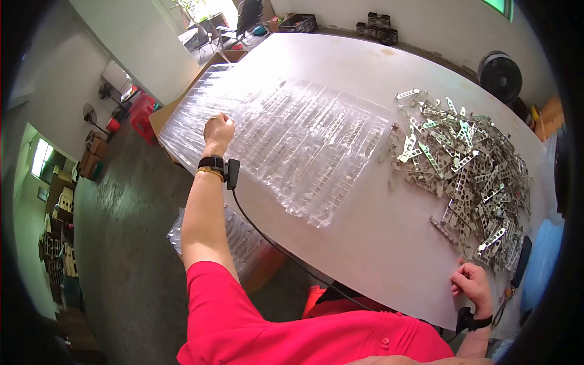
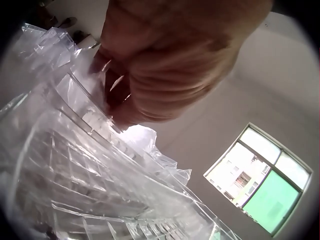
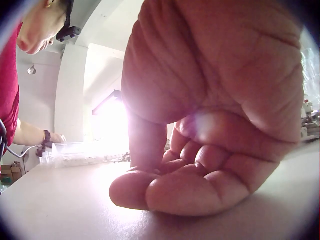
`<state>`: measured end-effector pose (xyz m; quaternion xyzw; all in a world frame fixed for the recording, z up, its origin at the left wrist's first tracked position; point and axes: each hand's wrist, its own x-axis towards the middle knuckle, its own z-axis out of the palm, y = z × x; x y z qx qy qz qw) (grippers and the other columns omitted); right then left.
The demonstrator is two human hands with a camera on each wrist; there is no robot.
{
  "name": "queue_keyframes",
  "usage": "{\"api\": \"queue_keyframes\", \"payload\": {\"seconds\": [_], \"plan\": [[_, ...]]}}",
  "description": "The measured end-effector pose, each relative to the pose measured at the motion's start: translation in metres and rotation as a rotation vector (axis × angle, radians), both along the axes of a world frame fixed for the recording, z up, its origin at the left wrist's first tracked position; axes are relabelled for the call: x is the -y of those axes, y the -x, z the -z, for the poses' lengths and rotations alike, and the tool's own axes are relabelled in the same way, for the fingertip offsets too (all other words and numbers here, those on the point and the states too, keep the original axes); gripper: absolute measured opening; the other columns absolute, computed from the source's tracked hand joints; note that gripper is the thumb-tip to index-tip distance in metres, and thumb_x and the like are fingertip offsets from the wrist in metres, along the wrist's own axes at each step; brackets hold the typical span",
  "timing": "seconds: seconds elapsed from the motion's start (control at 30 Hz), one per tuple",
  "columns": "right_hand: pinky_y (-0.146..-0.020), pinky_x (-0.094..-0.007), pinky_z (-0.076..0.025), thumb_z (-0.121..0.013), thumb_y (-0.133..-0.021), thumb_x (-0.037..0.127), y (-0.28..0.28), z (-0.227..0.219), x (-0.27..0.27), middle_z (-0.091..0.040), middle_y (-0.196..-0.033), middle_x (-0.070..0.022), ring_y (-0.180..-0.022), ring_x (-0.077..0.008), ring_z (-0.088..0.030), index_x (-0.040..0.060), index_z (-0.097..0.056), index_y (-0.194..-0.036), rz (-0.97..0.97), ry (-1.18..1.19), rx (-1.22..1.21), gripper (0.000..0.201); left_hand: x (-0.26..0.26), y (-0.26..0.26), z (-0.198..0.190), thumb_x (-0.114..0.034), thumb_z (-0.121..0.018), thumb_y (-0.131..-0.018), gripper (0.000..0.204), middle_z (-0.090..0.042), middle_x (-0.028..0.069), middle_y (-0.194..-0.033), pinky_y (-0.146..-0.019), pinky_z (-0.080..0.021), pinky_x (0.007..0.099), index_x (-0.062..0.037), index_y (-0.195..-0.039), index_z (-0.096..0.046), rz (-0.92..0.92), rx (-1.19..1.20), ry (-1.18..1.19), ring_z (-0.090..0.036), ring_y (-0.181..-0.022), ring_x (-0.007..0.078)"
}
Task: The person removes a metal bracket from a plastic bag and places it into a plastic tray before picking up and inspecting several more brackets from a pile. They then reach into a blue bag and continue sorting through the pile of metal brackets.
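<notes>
My left hand is over the left part of a wide layer of clear plastic trays on the white table. In the left wrist view, its curled fingers pinch the upper edge of a ribbed clear plastic tray. Small metal-looking pieces show in rows in the trays. My right hand rests on the table near the front right edge, fingers loosely curled. Its palm shows in the right wrist view with nothing held. Just beyond it lies a heap of perforated metal strips.
A light-blue plastic bag is at the right edge. More clear trays sit lower down, below the table's left front edge. Behind the table are a black fan and a dark crate. A cable crosses the front edge.
</notes>
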<state>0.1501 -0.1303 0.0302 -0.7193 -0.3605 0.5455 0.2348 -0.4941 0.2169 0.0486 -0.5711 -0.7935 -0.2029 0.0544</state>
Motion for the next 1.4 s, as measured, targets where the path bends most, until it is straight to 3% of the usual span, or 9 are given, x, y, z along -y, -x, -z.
{"api": "queue_keyframes", "payload": {"seconds": [0.1, 0.17, 0.2, 0.27, 0.3, 0.47, 0.67, 0.93, 1.4], "plan": [[-0.053, -0.0256, -0.053, -0.064, -0.089, 0.010, 0.002, -0.002, 0.001, -0.064, -0.072, -0.0050, -0.060, -0.0113, -0.063, -0.0004, -0.062, -0.083, -0.006, -0.005, 0.007, 0.013, 0.006, -0.023, -0.015, -0.030, -0.067, -0.084, 0.028, -0.072, 0.0204, -0.089, -0.079, -0.054, 0.0433, -0.0028, -0.087, -0.071, 0.079, 0.009, -0.106, -0.070, -0.088, 0.0368], [-0.054, -0.0255, -0.054, -0.064, -0.090, 0.011, 0.001, -0.002, 0.002, -0.064, -0.072, -0.0049, -0.061, -0.0113, -0.063, -0.0003, -0.062, -0.083, -0.005, -0.006, 0.018, 0.013, 0.013, -0.051, -0.029, -0.028, -0.068, -0.091, 0.028, -0.071, 0.0104, -0.078, -0.068, -0.053, 0.0321, -0.0006, -0.088, -0.070, 0.218, 0.159, -0.144, -0.067, -0.072, 0.0178], [-0.054, -0.0253, -0.053, -0.065, -0.090, 0.011, 0.000, -0.001, 0.002, -0.064, -0.072, -0.0048, -0.061, -0.0112, -0.063, -0.0003, -0.062, -0.084, -0.023, -0.022, 0.010, 0.014, 0.021, -0.071, -0.038, -0.028, -0.068, -0.091, 0.028, -0.071, 0.0104, -0.078, -0.068, -0.053, 0.0321, -0.0006, -0.088, -0.070, 0.228, 0.163, -0.145, -0.067, -0.072, 0.0178], [-0.054, -0.0252, -0.053, -0.065, -0.090, 0.012, -0.002, 0.001, 0.003, -0.064, -0.072, -0.0047, -0.061, -0.0112, -0.063, -0.0004, -0.062, -0.084, -0.023, -0.036, 0.008, 0.014, 0.048, -0.119, -0.055, -0.029, -0.066, -0.096, 0.030, -0.066, 0.0033, -0.073, -0.065, -0.048, 0.0241, 0.0000, -0.086, -0.069, 0.420, 0.672, -0.067, -0.059, -0.068, 0.0082], [-0.054, -0.0252, -0.053, -0.065, -0.091, 0.013, -0.002, 0.002, 0.003, -0.064, -0.073, -0.0047, -0.062, -0.0112, -0.063, -0.0004, -0.062, -0.084, -0.032, -0.027, 0.005, 0.015, 0.062, -0.143, -0.064, -0.029, -0.066, -0.096, 0.030, -0.066, 0.0033, -0.073, -0.065, -0.048, 0.0241, 0.0000, -0.086, -0.069, 0.436, 0.680, -0.059, -0.059, -0.068, 0.0082], [-0.059, -0.0259, -0.054, -0.064, -0.092, 0.016, -0.001, -0.006, 0.004, -0.065, -0.075, -0.0046, -0.064, -0.0109, -0.064, 0.0000, -0.063, -0.086, -0.056, 0.018, -0.008, 0.017, 0.131, -0.260, -0.079, -0.027, -0.057, -0.102, 0.033, -0.059, 0.0009, -0.071, -0.061, -0.044, 0.0231, -0.0024, -0.081, -0.062, 0.955, 1.130, 0.150, -0.053, -0.064, 0.0071], [-0.060, -0.0248, -0.053, -0.065, -0.094, 0.019, -0.012, 0.005, 0.011, -0.064, -0.077, -0.0023, -0.067, -0.0098, -0.063, 0.0015, -0.063, -0.092, -0.095, -0.024, -0.024, 0.018, 0.186, -0.373, -0.044, -0.037, -0.045, -0.106, 0.044, -0.050, 0.0011, -0.063, -0.068, -0.049, 0.0339, -0.0072, -0.074, -0.051, 1.381, 1.626, 0.580, -0.048, -0.058, 0.0121], [-0.066, -0.0242, -0.050, -0.063, -0.096, 0.017, -0.017, 0.010, 0.025, -0.064, -0.081, -0.0009, -0.072, -0.0081, -0.060, 0.0017, -0.062, -0.099, -0.146, -0.149, -0.105, 0.015, 0.212, -0.440, -0.008, -0.041, -0.044, -0.106, 0.048, -0.044, 0.0001, -0.060, -0.068, -0.046, 0.0358, -0.0106, -0.068, -0.043, 1.495, 1.927, 0.936, -0.043, -0.058, 0.0131], [-0.066, -0.0236, -0.051, -0.062, -0.096, 0.018, -0.012, 0.005, 0.018, -0.063, -0.081, 0.0000, -0.072, -0.0070, -0.060, 0.0020, -0.064, -0.097, -0.116, -0.067, -0.084, 0.016, 0.200, -0.448, 0.031, -0.040, -0.053, -0.102, 0.051, -0.044, 0.0023, -0.057, -0.069, -0.047, 0.0358, -0.0100, -0.063, -0.042, 1.541, 2.212, 1.052, -0.045, -0.058, 0.0147]]}}
